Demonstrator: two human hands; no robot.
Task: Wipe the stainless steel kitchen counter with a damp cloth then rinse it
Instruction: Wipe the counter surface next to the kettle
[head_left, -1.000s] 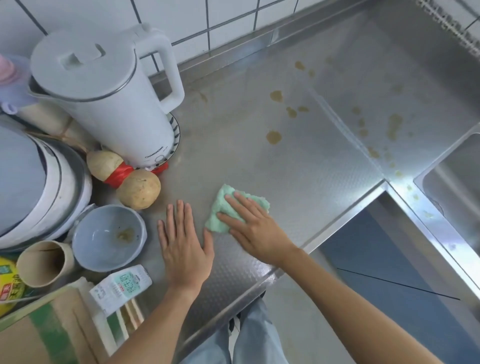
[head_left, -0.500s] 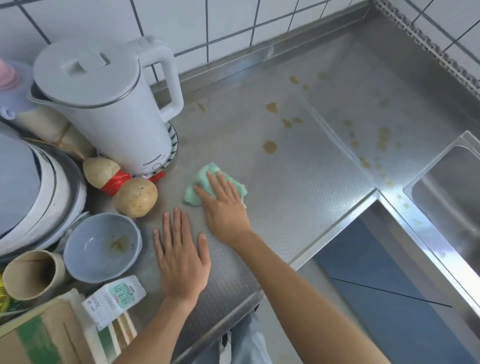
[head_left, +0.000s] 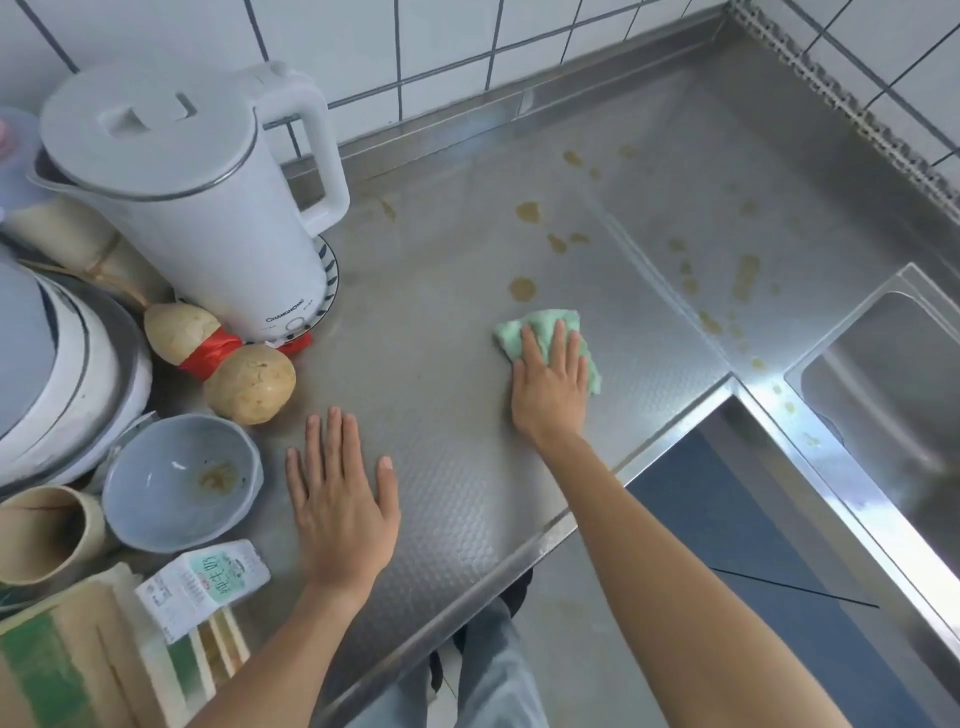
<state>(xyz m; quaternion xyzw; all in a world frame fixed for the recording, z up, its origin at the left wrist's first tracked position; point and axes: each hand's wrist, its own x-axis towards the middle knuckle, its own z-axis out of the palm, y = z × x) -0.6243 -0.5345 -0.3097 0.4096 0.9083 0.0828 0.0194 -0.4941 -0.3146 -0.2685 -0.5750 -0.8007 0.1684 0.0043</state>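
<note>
The stainless steel counter (head_left: 441, 322) carries several brown stains (head_left: 522, 289) across its middle and right side. A light green cloth (head_left: 540, 325) lies flat on it just below one stain. My right hand (head_left: 550, 384) presses the cloth down with straight fingers. My left hand (head_left: 340, 499) rests flat on the bare counter near the front edge, fingers spread, holding nothing. The sink basin (head_left: 883, 395) sits at the right.
A white electric kettle (head_left: 192, 208) stands at the back left. In front of it lie a gourd with a red band (head_left: 223, 358), a blue-grey bowl (head_left: 182, 483), a beige cup (head_left: 47, 535), a small carton (head_left: 202, 582) and a cardboard box (head_left: 62, 665). White tiled walls run along the back and right of the counter.
My right hand slid the cloth first up and left toward the kettle, then right across the counter to just below a stain. My left hand stayed flat in place.
</note>
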